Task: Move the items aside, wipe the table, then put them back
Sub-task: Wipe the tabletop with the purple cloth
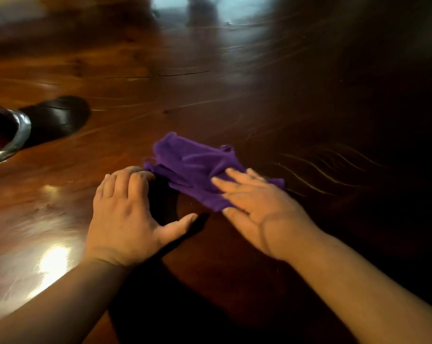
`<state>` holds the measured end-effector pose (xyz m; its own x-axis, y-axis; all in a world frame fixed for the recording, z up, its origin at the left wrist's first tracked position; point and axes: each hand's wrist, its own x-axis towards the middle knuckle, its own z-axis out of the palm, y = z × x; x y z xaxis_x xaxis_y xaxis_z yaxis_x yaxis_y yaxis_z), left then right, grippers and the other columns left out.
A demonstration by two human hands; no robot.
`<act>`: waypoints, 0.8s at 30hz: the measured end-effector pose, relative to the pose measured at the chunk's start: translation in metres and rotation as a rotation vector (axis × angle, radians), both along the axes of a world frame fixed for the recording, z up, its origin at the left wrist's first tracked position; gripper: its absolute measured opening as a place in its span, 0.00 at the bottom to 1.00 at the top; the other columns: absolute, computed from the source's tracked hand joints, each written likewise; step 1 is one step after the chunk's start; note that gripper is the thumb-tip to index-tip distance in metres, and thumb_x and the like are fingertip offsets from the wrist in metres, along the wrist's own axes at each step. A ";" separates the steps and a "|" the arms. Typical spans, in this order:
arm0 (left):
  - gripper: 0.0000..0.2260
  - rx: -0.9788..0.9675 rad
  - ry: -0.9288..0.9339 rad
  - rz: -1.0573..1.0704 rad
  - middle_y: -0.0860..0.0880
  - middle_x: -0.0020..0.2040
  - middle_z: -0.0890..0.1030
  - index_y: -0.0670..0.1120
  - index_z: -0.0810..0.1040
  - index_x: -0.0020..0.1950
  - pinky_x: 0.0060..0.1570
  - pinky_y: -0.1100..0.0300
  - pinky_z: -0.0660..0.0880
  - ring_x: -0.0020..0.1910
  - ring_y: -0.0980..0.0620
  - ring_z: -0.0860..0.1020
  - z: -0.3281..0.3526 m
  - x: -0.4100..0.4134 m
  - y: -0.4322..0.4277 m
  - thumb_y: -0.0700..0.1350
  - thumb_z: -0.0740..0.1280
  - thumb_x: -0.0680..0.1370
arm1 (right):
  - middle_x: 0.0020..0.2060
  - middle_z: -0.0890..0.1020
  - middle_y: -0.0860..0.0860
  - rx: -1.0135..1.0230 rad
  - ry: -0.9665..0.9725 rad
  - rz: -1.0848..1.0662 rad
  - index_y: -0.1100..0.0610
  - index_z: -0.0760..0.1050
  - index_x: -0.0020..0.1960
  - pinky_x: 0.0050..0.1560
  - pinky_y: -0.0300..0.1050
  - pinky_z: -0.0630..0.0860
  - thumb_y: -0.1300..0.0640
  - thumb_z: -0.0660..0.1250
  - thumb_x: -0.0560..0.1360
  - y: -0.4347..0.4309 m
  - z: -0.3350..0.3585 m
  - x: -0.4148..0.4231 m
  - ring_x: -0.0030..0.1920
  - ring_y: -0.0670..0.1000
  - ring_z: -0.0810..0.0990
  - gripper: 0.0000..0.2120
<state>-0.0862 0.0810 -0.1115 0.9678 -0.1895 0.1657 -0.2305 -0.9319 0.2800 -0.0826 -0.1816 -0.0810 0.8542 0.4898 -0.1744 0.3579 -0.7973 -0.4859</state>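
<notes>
A crumpled purple cloth (192, 167) lies on the glossy dark wooden table (210, 78), in the middle of the view. My right hand (257, 207) rests flat on the cloth's near right part, fingers stretched out and pressing it down. My left hand (128, 212) sits palm down on the bare wood just left of the cloth, fingers curled, fingertips touching the cloth's left edge and the thumb spread toward the right hand. Both forearms reach in from the bottom of the view.
At the left edge stands a dark object with a shiny metal rim (14, 137), only partly in view, casting a dark shadow (58, 117) on the wood. Bright window and lamp reflections (53, 259) glare on the tabletop. A long crack (175, 74) runs across the wood farther back.
</notes>
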 end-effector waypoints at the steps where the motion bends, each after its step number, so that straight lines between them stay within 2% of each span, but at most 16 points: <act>1: 0.44 0.004 0.015 0.003 0.41 0.60 0.76 0.42 0.73 0.61 0.65 0.35 0.71 0.61 0.36 0.74 0.000 0.000 0.000 0.81 0.63 0.68 | 0.74 0.72 0.49 -0.018 -0.007 -0.048 0.55 0.72 0.74 0.76 0.45 0.46 0.49 0.59 0.78 -0.015 0.001 0.005 0.77 0.49 0.62 0.26; 3: 0.44 0.016 0.032 0.005 0.42 0.61 0.75 0.43 0.73 0.62 0.65 0.34 0.70 0.63 0.37 0.74 0.000 0.000 0.001 0.81 0.63 0.68 | 0.74 0.71 0.50 -0.032 -0.037 -0.142 0.56 0.70 0.75 0.76 0.47 0.47 0.50 0.59 0.79 -0.041 0.001 0.019 0.76 0.50 0.63 0.26; 7: 0.43 0.027 0.021 -0.002 0.42 0.62 0.75 0.42 0.74 0.62 0.65 0.35 0.70 0.63 0.37 0.73 -0.001 0.000 0.001 0.80 0.64 0.69 | 0.74 0.70 0.57 -0.103 -0.140 -0.388 0.61 0.70 0.74 0.75 0.59 0.54 0.55 0.61 0.83 -0.073 -0.008 0.074 0.76 0.61 0.64 0.22; 12: 0.44 0.049 0.051 0.000 0.42 0.63 0.75 0.43 0.74 0.63 0.66 0.35 0.69 0.64 0.37 0.72 0.000 0.000 0.001 0.81 0.63 0.68 | 0.79 0.61 0.56 -0.267 -0.090 -0.514 0.51 0.66 0.77 0.76 0.61 0.51 0.47 0.55 0.84 -0.046 -0.015 0.140 0.78 0.63 0.56 0.23; 15: 0.44 0.047 0.058 0.002 0.43 0.62 0.75 0.44 0.74 0.63 0.66 0.33 0.69 0.64 0.37 0.73 0.001 0.000 0.000 0.81 0.63 0.68 | 0.78 0.64 0.56 -0.248 -0.159 -0.413 0.52 0.71 0.74 0.75 0.61 0.54 0.47 0.56 0.83 0.002 -0.015 0.134 0.77 0.65 0.59 0.22; 19: 0.44 0.029 0.034 0.001 0.40 0.62 0.76 0.42 0.75 0.62 0.65 0.31 0.69 0.63 0.34 0.74 0.000 0.000 0.000 0.80 0.63 0.68 | 0.76 0.69 0.55 -0.177 -0.218 -0.131 0.50 0.75 0.70 0.74 0.61 0.58 0.46 0.57 0.81 0.070 -0.011 0.088 0.75 0.62 0.63 0.21; 21: 0.45 0.034 0.037 -0.010 0.36 0.62 0.77 0.40 0.76 0.60 0.64 0.30 0.69 0.63 0.32 0.74 -0.001 0.001 0.001 0.80 0.63 0.68 | 0.75 0.70 0.53 -0.076 -0.200 -0.004 0.51 0.76 0.69 0.75 0.60 0.56 0.46 0.58 0.80 0.087 -0.010 0.054 0.76 0.59 0.62 0.21; 24: 0.45 0.037 0.056 -0.012 0.35 0.62 0.76 0.39 0.74 0.58 0.66 0.30 0.69 0.63 0.31 0.75 -0.001 0.001 0.003 0.81 0.61 0.67 | 0.76 0.68 0.48 0.056 -0.091 0.035 0.51 0.75 0.70 0.78 0.52 0.49 0.46 0.56 0.81 0.077 -0.008 0.016 0.79 0.50 0.56 0.21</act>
<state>-0.0855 0.0842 -0.1125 0.9729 -0.2066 0.1042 -0.2270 -0.9391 0.2581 -0.0667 -0.1049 -0.0888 0.8477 0.5262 -0.0681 0.4296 -0.7560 -0.4938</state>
